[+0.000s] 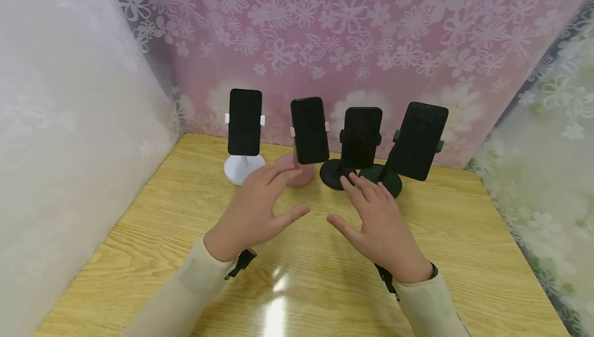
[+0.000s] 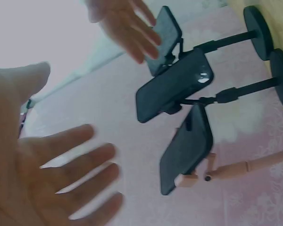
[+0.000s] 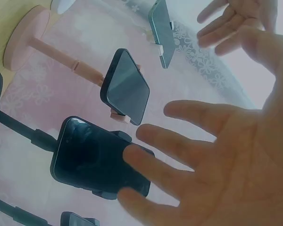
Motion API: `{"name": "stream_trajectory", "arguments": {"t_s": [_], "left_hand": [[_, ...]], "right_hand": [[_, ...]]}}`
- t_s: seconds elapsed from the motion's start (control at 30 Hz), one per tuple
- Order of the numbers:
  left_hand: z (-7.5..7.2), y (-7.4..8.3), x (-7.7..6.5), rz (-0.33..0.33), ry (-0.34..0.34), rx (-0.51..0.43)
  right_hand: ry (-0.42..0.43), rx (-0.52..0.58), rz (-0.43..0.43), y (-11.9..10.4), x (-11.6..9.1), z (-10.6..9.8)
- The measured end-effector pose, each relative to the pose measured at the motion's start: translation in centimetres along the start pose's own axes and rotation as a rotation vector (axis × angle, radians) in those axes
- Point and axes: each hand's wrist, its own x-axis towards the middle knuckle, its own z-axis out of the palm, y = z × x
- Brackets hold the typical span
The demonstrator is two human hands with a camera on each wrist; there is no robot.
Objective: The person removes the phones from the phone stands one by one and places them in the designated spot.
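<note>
Side by side stand several phone holders, each gripping a dark-screened phone. From left to right they are a white holder (image 1: 234, 172), a pink holder (image 1: 303, 177), a black holder (image 1: 329, 174) and a dark green holder (image 1: 394, 185). Their phones are the first (image 1: 245, 122), second (image 1: 310, 130), third (image 1: 363, 137) and fourth (image 1: 421, 140), the last leaning right. My left hand (image 1: 255, 208), fingers spread and holding nothing, is nearest the white and pink bases. My right hand (image 1: 378, 223) is likewise spread and holds nothing, its fingertips overlapping the black and green bases in the head view.
A wood-grain table (image 1: 153, 234) lies beneath the holders. Behind it hangs a pink floral curtain (image 1: 297, 28). Pale cloth (image 1: 74, 95) borders the left side, and a light floral cloth (image 1: 557, 172) the right. Each wrist wears a dark strap.
</note>
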Motion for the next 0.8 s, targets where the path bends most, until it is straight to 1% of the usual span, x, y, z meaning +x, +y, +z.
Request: {"name": "stream_trajectory", "arguments": {"t_s": [0.07, 0.1, 0.17, 0.23, 0.27, 0.43, 0.5, 0.57, 0.63, 0.73, 0.8], "left_hand": [[-0.2, -0.7, 0.1, 0.039, 0.087, -0.01], [-0.3, -1.1, 0.2, 0.044, 0.131, -0.015], [-0.8, -2.1, 0.3, 0.038, 0.222, -0.041], [-1.3, -3.5, 0.5, 0.0, 0.304, -0.097], [-1.6, -4.3, 0.6, -0.034, 0.344, -0.149], [-2.2, -8.9, 1.0, -0.261, 0.533, -0.445], [-2.2, -10.6, 1.2, -0.354, 0.59, -0.526], [-2.1, -12.2, 1.5, -0.427, 0.606, -0.585], [-1.9, -13.5, 1.7, -0.512, 0.566, -0.647], [-1.6, -14.7, 1.9, -0.643, 0.447, -0.76], [-1.5, -15.1, 1.9, -0.722, 0.357, -0.827]], "right_hand": [[0.022, 0.017, -0.004, 0.0, 0.1, -0.1], [0.031, 0.028, -0.004, 0.0, 0.1, -0.2], [0.046, 0.042, -0.004, 0.1, 0.1, -0.3], [0.049, 0.048, -0.003, 0.1, 0.1, -0.4], [0.047, 0.048, -0.001, 0.1, 0.2, -0.4], [0.025, 0.051, 0.013, 0.0, 0.1, -0.5], [0.021, 0.056, 0.018, 0.0, 0.0, -0.4], [0.026, 0.059, 0.018, 0.0, -0.1, -0.5], [0.025, 0.062, 0.023, 0.0, -0.2, -0.5], [0.021, 0.066, 0.029, 0.0, -0.2, -0.6], [0.016, 0.067, 0.032, 0.0, -0.2, -0.7]]}}
